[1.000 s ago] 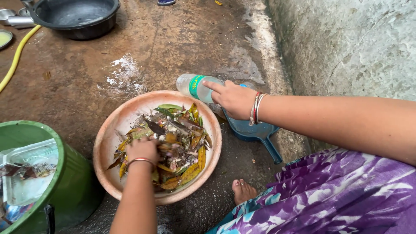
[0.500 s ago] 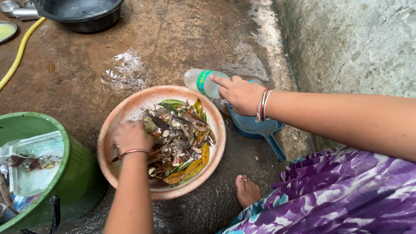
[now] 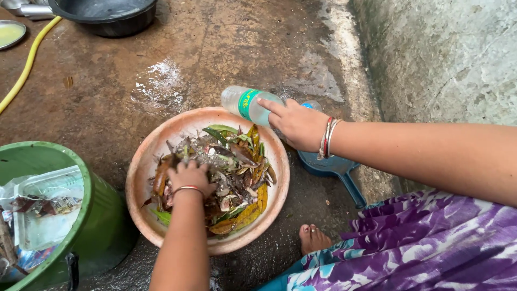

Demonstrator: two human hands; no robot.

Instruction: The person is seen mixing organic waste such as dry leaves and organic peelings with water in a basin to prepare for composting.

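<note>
A round terracotta-coloured basin [image 3: 145, 161] sits on the wet ground, filled with leaves, peels and scraps [image 3: 237, 167]. My left hand [image 3: 189, 175] presses down into the scraps on the basin's left side, fingers curled in the pile. My right hand [image 3: 295, 123] lies on a clear plastic bottle [image 3: 245, 103] with a green label, which lies on its side at the basin's far rim. Both wrists wear bangles.
A green bucket [image 3: 32, 156] with plastic waste stands at the left. A blue dustpan [image 3: 336, 170] lies under my right wrist. A black basin [image 3: 105, 13] and yellow hose [image 3: 27, 67] are at the top left. A concrete wall [image 3: 441, 59] rises on the right; my bare foot [image 3: 314, 238] is below.
My left hand has shifted further left within the scraps. My right hand stays on the bottle. The view has drifted slightly.
</note>
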